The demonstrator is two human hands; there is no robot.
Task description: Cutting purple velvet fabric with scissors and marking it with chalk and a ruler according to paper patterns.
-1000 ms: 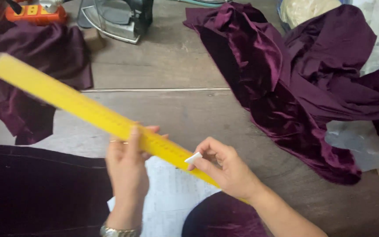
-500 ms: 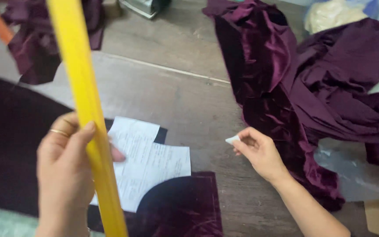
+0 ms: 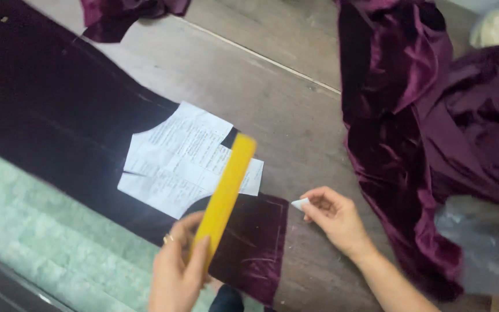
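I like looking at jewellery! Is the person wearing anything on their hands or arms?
Yes. The left hand has a gold-coloured ring on one finger. The right hand shows no ring or watch, and its forearm is bare, with no sleeve in view.

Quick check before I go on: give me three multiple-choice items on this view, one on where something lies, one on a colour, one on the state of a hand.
1. The white paper pattern lies on:
A. the dark velvet piece
B. bare wood
C. the heaped fabric

2. The ruler is:
A. orange
B. yellow
C. white

3. The right hand:
A. lies flat and empty
B. pinches a small white chalk piece
C. grips the ruler

Answers: A, velvet shows around the paper's edges; B, its face is plain yellow; C is the left hand, so B, chalk sits at the fingertips.
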